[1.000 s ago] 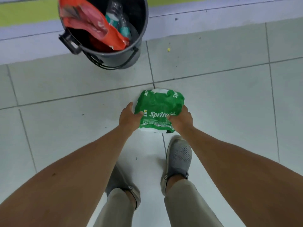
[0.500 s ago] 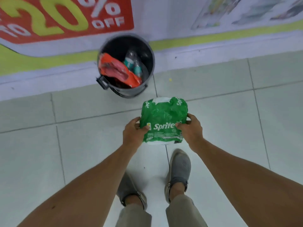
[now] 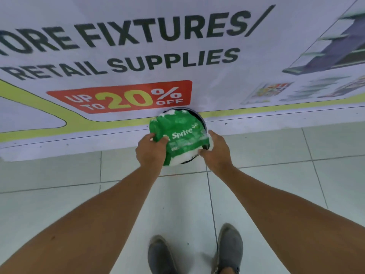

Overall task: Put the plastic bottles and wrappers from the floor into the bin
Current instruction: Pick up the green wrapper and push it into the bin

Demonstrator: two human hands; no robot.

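Observation:
A green and white Sprite wrapper is held over the mouth of the dark round bin, covering most of it. My left hand grips the wrapper's left side with thumb on top. My right hand is at the wrapper's lower right edge, fingers spread, touching its white corner. Only a thin arc of the bin's rim shows behind and below the wrapper; its contents are hidden.
The bin stands against a wall banner printed with large lettering and a red discount panel. Pale floor tiles stretch to both sides. My two grey shoes stand on the tiles below.
I have stood up and stepped toward the bin. Both hands carried the wrapper up and forward from above the floor to over the bin's mouth. My right fingers have loosened.

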